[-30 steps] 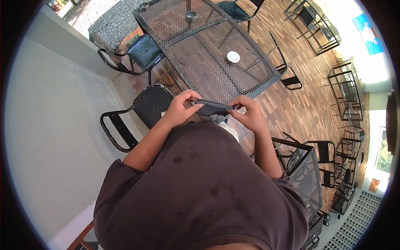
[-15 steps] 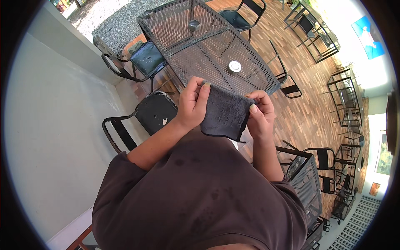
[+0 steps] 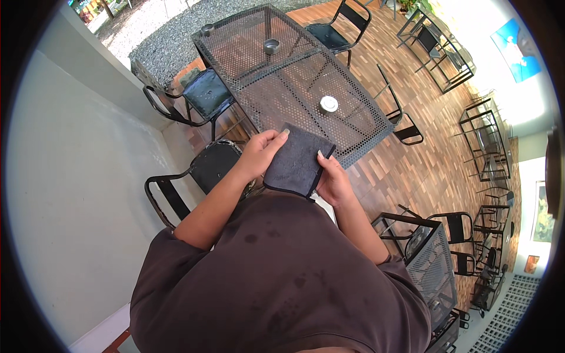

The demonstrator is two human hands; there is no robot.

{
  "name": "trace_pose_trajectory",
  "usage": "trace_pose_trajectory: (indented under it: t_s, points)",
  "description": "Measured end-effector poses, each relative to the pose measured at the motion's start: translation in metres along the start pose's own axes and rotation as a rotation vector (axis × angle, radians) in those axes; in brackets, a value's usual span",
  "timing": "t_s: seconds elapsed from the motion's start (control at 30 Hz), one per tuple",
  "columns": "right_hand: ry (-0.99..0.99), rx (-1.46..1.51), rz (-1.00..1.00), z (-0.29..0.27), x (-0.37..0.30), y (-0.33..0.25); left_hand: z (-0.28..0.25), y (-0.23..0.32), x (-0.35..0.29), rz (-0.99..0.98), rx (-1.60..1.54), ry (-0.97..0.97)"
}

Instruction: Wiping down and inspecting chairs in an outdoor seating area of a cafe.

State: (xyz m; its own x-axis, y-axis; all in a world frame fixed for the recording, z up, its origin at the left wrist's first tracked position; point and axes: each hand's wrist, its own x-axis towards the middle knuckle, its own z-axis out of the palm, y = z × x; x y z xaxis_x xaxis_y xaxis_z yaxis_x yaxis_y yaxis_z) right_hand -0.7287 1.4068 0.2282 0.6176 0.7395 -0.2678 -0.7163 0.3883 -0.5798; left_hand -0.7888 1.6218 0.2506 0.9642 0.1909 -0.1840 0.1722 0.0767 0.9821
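Between my hands is a dark grey cloth (image 3: 297, 162) with black edging, folded into a rough square and held in front of my shirt. My left hand (image 3: 263, 154) pinches its upper left side, thumb on top and fingers behind. At the right edge, my right hand (image 3: 333, 181) grips it with the thumb on the face and the other fingers partly hidden underneath. Just beyond the cloth stands a dark perforated metal table (image 3: 282, 88). A round white-topped container (image 3: 328, 105) and a small metal bowl (image 3: 271, 47) rest on it.
Another small bowl (image 3: 207, 28) sits at the table's far left corner. Black metal chairs (image 3: 215, 167) (image 3: 207, 94) line the left side, near a pale wall (image 3: 88, 194). To the right, another mesh table (image 3: 432, 265) and several chairs stand on the wood-patterned floor (image 3: 406, 176).
Both hands have moved a little left and lower with the cloth. My right hand has shifted down along the cloth's edge and come closer to my left hand.
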Motion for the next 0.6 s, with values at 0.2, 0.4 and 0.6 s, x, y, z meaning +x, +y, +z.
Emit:
trace_pose_trajectory:
  t_s: [0.2,0.4,0.6]
  points:
    - [0.065,-0.053,-0.015,0.008,0.001,0.000,0.005,-0.031,0.003,0.273,0.274,0.232]
    - [0.018,-0.036,-0.008,0.025,0.003,-0.004,0.005,-0.024,0.004,0.341,0.251,0.292]
    - [0.013,-0.061,-0.014,0.016,0.005,-0.002,-0.009,-0.040,0.009,0.179,0.138,0.134]
